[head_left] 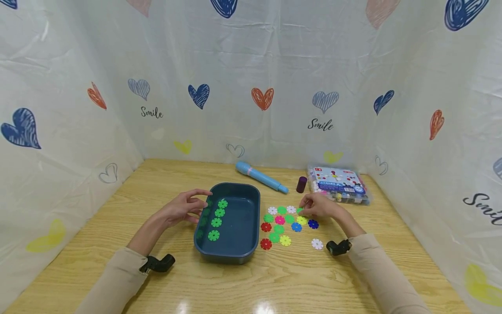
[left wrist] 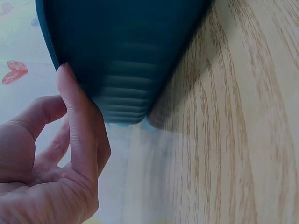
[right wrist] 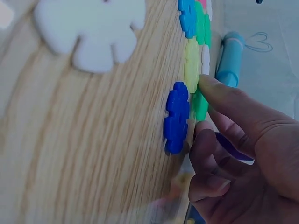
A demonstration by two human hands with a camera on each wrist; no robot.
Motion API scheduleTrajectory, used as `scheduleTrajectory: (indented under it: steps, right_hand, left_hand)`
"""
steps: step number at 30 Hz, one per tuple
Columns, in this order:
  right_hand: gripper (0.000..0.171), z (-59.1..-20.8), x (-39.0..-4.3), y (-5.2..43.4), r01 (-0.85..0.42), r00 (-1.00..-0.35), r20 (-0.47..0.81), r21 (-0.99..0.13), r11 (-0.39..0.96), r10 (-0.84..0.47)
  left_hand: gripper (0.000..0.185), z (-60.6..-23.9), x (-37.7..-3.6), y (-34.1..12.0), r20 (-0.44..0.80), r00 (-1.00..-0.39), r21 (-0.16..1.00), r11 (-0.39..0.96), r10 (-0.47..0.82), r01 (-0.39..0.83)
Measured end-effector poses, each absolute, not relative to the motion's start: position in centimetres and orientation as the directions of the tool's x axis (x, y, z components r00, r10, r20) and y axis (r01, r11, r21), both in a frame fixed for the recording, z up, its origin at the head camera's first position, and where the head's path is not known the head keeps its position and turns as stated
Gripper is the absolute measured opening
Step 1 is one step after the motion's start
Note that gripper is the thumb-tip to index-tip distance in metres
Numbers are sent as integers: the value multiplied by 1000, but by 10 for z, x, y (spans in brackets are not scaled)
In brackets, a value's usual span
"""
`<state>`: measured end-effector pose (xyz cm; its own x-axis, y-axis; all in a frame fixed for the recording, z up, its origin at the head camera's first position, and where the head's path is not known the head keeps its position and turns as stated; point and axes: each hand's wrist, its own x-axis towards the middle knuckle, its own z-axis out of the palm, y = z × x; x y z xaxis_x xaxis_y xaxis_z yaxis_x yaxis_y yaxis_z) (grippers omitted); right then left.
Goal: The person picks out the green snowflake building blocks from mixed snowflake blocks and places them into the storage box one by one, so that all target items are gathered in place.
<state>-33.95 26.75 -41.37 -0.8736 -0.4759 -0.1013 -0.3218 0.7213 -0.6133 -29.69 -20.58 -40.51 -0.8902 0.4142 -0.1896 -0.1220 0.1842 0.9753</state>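
A dark blue tray (head_left: 255, 205) stands mid-table with several green snowflake discs (head_left: 216, 222) in a row inside. My left hand (head_left: 205, 198) rests at its left rim; in the left wrist view a straight finger (left wrist: 77, 126) lies against the tray's outer wall (left wrist: 131, 56). To the right of the tray lies a cluster of coloured discs (head_left: 288, 224). My right hand (head_left: 303, 207) is at the cluster's far edge. Its index finger and thumb pinch a green disc (right wrist: 202, 109) that still lies on the wood, beside a dark blue disc (right wrist: 176, 116) and a yellow one (right wrist: 191, 65).
A light blue pen-shaped toy (head_left: 262, 176), a small dark purple cylinder (head_left: 301, 184) and a clear plastic box (head_left: 339, 184) lie at the back right. A lone white disc (head_left: 317, 244) sits near my right wrist. Heart-printed curtains close in the wooden table (head_left: 274, 283) on three sides.
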Motion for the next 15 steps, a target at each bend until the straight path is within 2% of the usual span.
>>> scheduleTrajectory:
  steps: [11, 15]
  right_hand:
    - [26, -415, -339, 267, -303, -874, -117, -627, 718, -471]
    - [22, -414, -339, 266, -295, -879, -122, -619, 728, -460]
  left_hand:
    - [56, -405, -296, -206, -193, -891, 975, 180, 412, -128]
    - [56, -405, -297, -206, -192, -890, 975, 181, 414, -126]
